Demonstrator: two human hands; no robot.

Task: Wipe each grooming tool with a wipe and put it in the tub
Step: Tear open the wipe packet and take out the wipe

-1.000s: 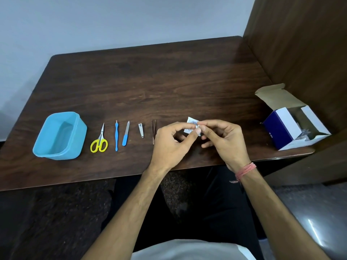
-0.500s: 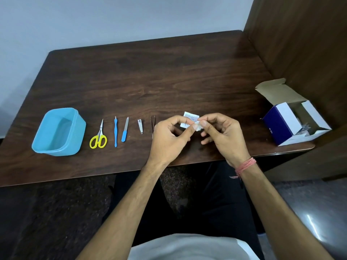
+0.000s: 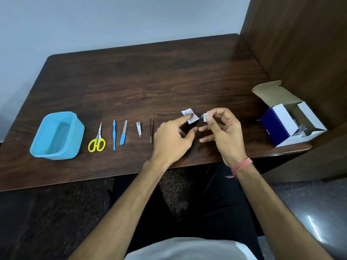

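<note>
Leftmost, the tub point(image 3: 56, 136) and five tools point(image 3: 122, 135) wait untouched; the left hand point(image 3: 171, 139) pinches the torn sachet point(image 3: 190, 115), the right hand point(image 3: 223, 132) pinches the wipe point(image 3: 206, 116). Likely next: unfold it and take a tool.

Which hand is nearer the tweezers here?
Left. The left hand hovers just right of the tweezers, holding the wrapper; the right hand sits farther right, pinching the wipe.

A light blue tub point(image 3: 56, 136) is seen at left, yellow-handled scissors point(image 3: 97, 141) beside it, blue-handled tools, a white packet point(image 3: 190, 117), and a navy-and-white box point(image 3: 287, 124) at right.
</note>
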